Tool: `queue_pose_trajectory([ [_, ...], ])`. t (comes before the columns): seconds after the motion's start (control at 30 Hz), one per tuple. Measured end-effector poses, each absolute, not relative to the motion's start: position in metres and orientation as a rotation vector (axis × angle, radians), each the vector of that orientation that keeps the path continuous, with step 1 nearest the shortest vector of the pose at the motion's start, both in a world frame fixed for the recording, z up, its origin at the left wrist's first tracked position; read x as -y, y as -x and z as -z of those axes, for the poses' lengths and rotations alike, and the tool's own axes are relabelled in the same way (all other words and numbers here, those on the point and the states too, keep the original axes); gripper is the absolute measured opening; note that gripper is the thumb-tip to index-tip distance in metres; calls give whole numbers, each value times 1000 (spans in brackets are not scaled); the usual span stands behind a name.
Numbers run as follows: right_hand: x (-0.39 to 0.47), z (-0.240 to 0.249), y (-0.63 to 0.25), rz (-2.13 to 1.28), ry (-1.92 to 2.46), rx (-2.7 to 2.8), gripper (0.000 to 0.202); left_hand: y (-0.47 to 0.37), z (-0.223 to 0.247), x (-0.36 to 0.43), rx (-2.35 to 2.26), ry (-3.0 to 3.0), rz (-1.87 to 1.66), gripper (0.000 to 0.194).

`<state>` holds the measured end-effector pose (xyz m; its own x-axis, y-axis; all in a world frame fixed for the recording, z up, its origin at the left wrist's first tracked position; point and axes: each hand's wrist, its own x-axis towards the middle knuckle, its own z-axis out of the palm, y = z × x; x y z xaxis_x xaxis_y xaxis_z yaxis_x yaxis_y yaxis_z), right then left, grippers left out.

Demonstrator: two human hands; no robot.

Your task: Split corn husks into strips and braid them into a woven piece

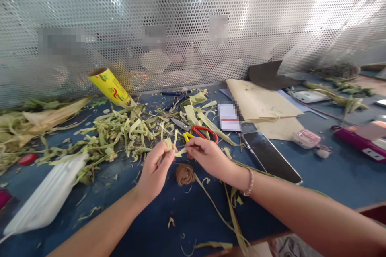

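Between my two hands a pale green husk strip [180, 153] is stretched over the table. My left hand [157, 166] pinches one end between thumb and fingers. The other end is in the fingers of my right hand [208, 156], which has a beaded bracelet at its wrist. Just below my hands lies a ball of brown twine [185, 174]. Behind my right hand are scissors with red handles [205, 130], partly covered by it. A large heap of knotted husk pieces [120, 134] spreads to the left of my hands.
A yellow cardboard tube [110, 87] leans near the perforated metal panel [187, 16]. A white pouch [48, 192] lies at left. To the right are a black phone [269, 156], brown paper [262, 102], a pink case [306, 139] and a purple power strip [362, 140]. Long strips hang near the front edge.
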<state>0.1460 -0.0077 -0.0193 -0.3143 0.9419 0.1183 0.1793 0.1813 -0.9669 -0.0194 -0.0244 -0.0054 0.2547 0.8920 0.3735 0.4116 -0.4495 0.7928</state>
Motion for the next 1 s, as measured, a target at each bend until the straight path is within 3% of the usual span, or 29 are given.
queue_pose_trajectory([
  [0.37,18,6,-147,-1245,859,1501,11,15,7,23,-1196,-2207,-985,22],
  [0.63,22,14,-146,-849,673,1880,14,14,12,25,-1182,-2444,-822,9],
  [1.0,25,15,-144,-739,645,1896,17,16,13,26,-1088,-2335,-921,18],
])
